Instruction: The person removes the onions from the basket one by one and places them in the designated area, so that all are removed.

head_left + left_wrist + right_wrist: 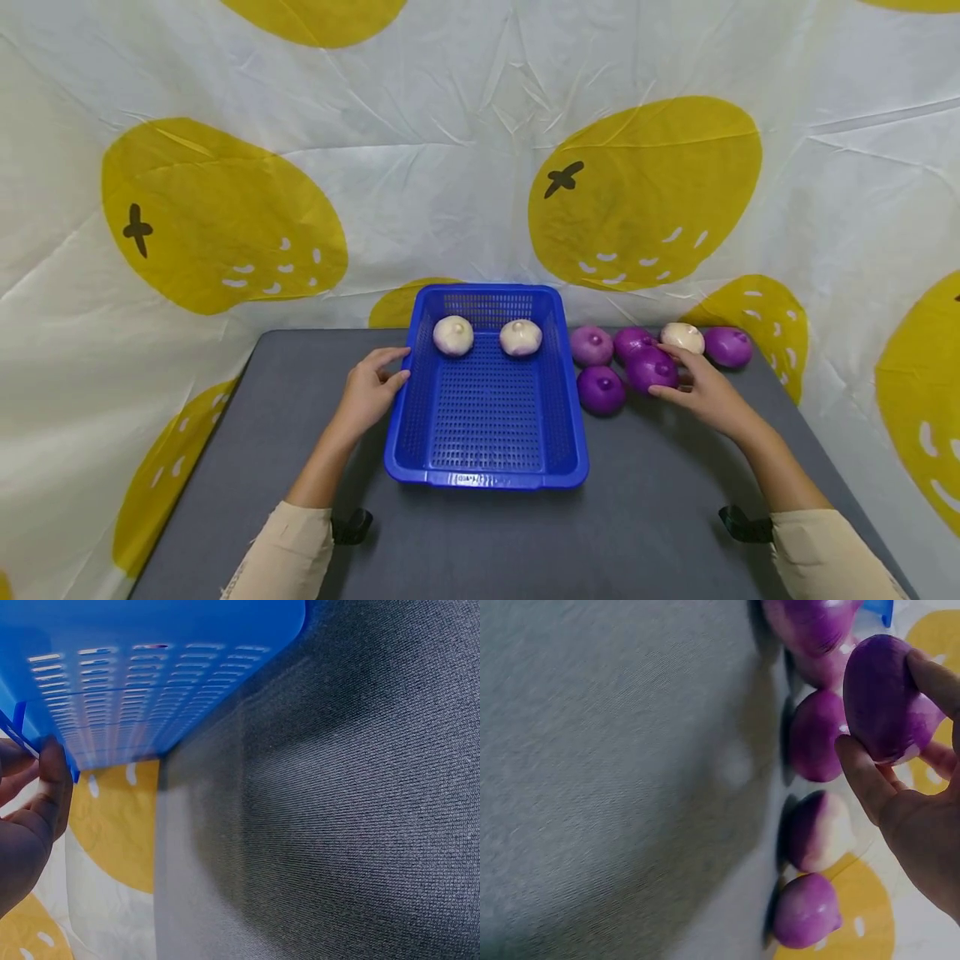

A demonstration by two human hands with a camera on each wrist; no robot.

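A person's two bare forearms in beige sleeves reach over a dark grey fabric-covered worktop (645, 517), backed by a white cloth printed with large yellow fruit shapes (645, 192).

On the left, the left hand (369, 392) rests against the left rim of a blue perforated plastic basket (486, 475). Its thumb and fingers are curled onto the rim near the far left corner; the wrist view shows a fingertip pressed on the basket's edge.

The basket sits at the middle of the worktop. Inside it, along the far wall, lie two whitish round onions (453, 335), side by side and a little apart.

Just right of the basket lies a cluster of round purple onions (592, 345) on the worktop, close together, with one pale onion tinged purple (682, 337) among them near the back.

On the right, the right hand (705, 392) grips one purple onion (651, 369) at the middle of the cluster. Fingers and thumb curl round it. The right wrist view shows it pinched between thumb and fingertips, the others lying just beside it.
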